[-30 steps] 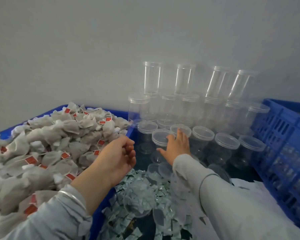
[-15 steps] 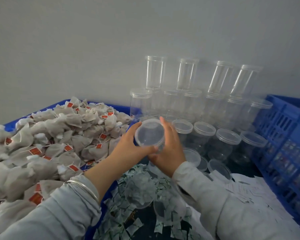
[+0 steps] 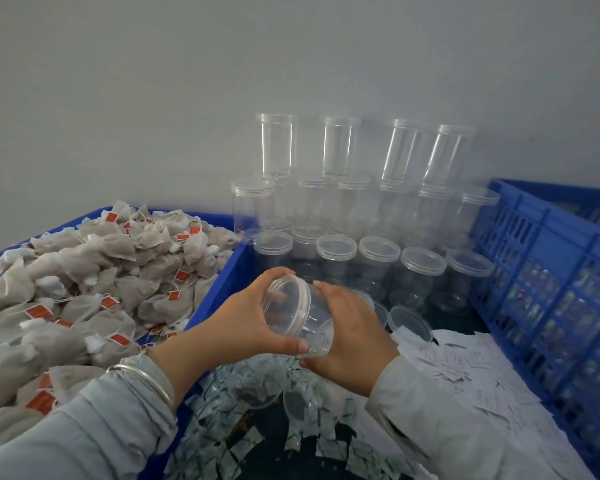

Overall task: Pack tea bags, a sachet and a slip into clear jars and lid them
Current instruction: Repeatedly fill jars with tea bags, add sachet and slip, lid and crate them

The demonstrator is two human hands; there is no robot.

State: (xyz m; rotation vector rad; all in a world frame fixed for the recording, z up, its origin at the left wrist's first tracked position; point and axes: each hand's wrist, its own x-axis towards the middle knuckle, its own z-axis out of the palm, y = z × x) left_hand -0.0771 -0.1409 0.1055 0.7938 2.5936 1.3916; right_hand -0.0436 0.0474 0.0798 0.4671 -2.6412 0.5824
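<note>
crates blue | tea bags beige (red tags) | jars clear | slips white

Both hands meet at a tilted clear jar: left hand grips its lid end, right hand cups its base.
</note>
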